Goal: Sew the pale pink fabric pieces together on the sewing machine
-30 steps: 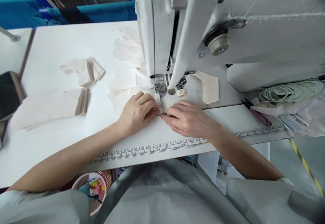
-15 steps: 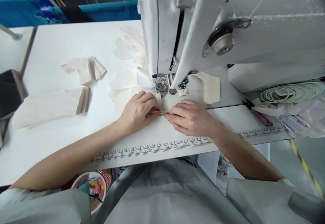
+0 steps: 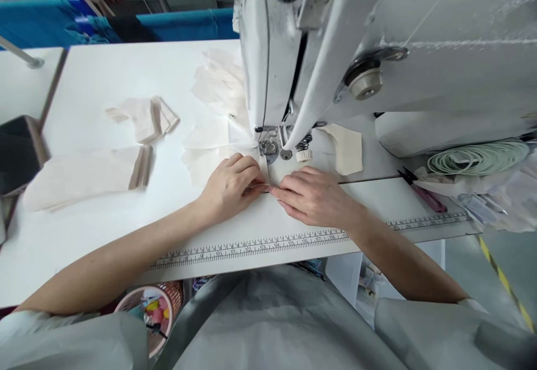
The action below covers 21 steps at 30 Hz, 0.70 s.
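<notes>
In front of the sewing machine [image 3: 272,62], my left hand [image 3: 232,187] pinches the edge of a piece of pale cream fabric [image 3: 210,165]. The cloth spreads from the presser foot [image 3: 267,147] out to the left, partly under that hand. My right hand [image 3: 316,195] has its fingertips closed at the same edge, nearly touching the left fingertips. The fingers cover the small bit of cloth between them. A cream cut piece [image 3: 347,149] lies on the machine bed to the right of the foot.
Stacked cloth pieces [image 3: 90,177] and a smaller stack [image 3: 149,119] lie on the left. Thread snips [image 3: 423,191] and a coil of green cord [image 3: 478,157] rest at the right. A ruler strip [image 3: 251,248] runs along the front edge, above a pink basket [image 3: 168,297].
The camera view has shifted slightly, so the machine and table sit a little lower in the picture. Both hands keep nearly the same place and grip at the cloth edge.
</notes>
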Available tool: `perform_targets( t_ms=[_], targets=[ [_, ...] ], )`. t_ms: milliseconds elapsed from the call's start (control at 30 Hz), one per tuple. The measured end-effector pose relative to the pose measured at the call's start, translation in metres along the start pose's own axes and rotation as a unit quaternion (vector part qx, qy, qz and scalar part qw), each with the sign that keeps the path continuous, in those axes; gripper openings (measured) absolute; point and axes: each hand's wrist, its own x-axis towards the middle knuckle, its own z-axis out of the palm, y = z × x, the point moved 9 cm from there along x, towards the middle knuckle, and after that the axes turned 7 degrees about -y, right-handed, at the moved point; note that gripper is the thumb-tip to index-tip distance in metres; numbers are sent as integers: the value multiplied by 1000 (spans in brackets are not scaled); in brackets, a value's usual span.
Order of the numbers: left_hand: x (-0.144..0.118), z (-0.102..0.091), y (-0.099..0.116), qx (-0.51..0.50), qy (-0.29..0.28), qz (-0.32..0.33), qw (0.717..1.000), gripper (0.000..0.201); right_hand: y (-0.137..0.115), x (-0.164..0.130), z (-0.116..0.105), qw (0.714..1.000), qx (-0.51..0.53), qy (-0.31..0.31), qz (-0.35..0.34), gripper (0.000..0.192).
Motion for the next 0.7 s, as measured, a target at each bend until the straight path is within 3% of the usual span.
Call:
perform_targets(
  t_ms=[700],
  targets=[
    [-8, -10, 11, 15, 74, 57, 996, 9, -4, 2, 1, 999, -45, -2, 9, 25]
  ],
)
